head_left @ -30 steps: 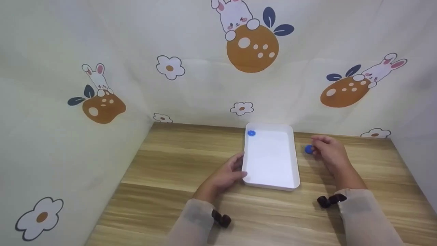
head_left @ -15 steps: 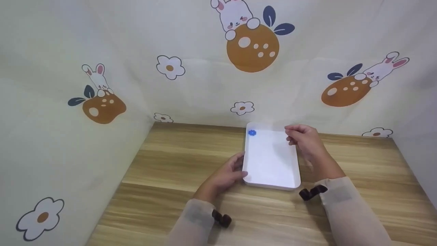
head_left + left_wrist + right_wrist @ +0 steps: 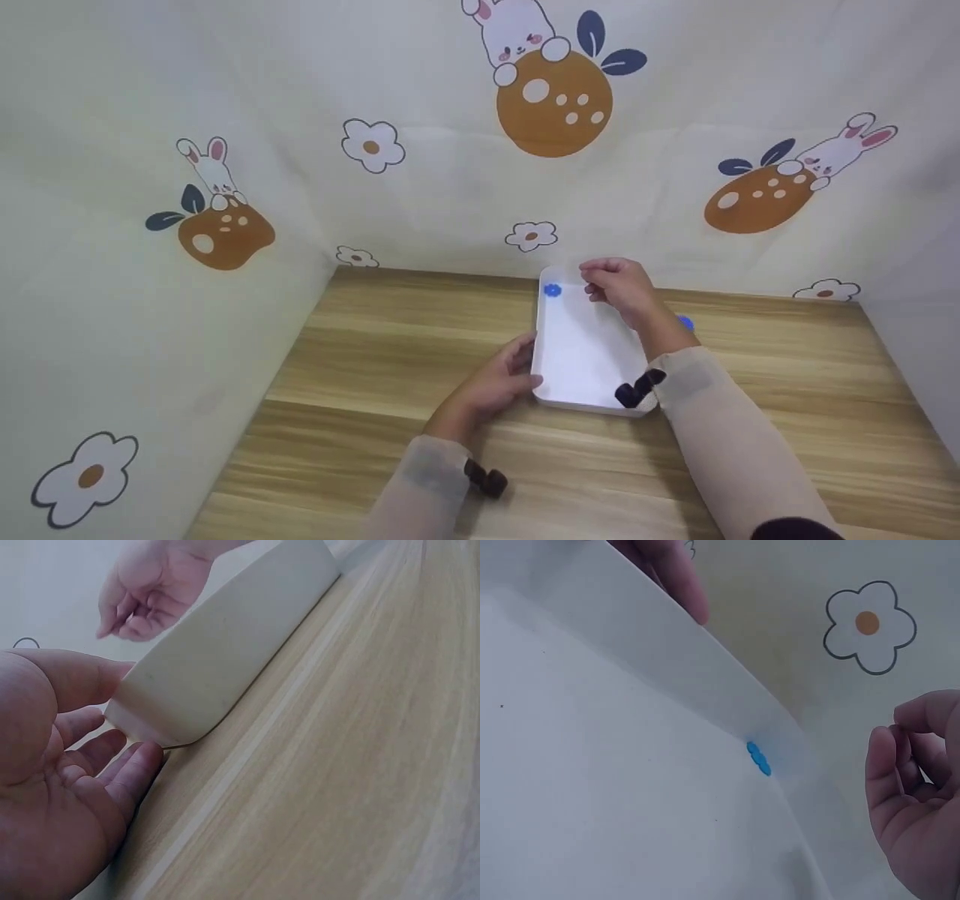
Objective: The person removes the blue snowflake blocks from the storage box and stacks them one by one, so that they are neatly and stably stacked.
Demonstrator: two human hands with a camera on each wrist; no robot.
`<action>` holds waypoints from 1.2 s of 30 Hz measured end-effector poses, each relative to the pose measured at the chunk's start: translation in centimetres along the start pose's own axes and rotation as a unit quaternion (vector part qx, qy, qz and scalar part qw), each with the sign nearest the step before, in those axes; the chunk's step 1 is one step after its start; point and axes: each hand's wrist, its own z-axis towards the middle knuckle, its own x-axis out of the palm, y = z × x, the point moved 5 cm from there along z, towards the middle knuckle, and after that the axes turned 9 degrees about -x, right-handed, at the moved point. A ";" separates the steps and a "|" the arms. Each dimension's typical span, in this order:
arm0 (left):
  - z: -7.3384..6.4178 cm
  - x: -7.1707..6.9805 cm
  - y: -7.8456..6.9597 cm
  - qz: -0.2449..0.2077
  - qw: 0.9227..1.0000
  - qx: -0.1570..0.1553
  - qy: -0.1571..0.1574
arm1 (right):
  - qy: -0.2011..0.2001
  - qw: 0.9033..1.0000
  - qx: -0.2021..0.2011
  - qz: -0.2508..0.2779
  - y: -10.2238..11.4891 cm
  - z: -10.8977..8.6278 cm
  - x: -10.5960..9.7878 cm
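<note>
A shallow white tray (image 3: 592, 352) lies on the table, with a small blue flower-shaped piece (image 3: 553, 290) in its far left corner. My left hand (image 3: 499, 384) holds the tray's left side, thumb over the rim and fingertips low along the outer wall (image 3: 202, 667). My right hand (image 3: 619, 289) is over the tray's far end, fingers curled and thumb close to the index fingertip. In the right wrist view no thing shows at the fingertips of the right hand (image 3: 919, 787); I cannot tell if something tiny is pinched there. Another blue piece (image 3: 685, 322) lies right of the tray, partly behind my right forearm.
The wood-grain table (image 3: 360, 360) meets a pale cloth (image 3: 442, 202) printed with rabbits, oranges and flowers at its back and sides. The tray's far end is close to the back cloth. A small dark device (image 3: 640, 388) is strapped at the right wrist, another device (image 3: 486, 478) at the left.
My right hand has moved left from the blue piece on the table, across the tray's right rim, to over its far end. The left hand and the tray have stayed put.
</note>
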 end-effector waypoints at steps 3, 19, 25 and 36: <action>0.0 0.0 0.0 0.001 1.000 -0.002 -0.001 | 0.003 1.000 0.007 -0.004 -0.4 0.8 0.9; -0.2 0.4 -0.2 -0.013 1.000 0.019 0.015 | -0.026 1.000 0.002 -0.011 -3.3 3.2 2.4; -0.2 0.3 -0.1 -0.011 1.000 0.019 0.009 | -0.004 0.999 -0.009 -0.033 -4.3 3.2 3.1; -0.2 0.3 -0.2 -0.002 1.000 0.029 0.011 | 0.040 0.995 -0.021 -0.090 -4.8 3.3 3.8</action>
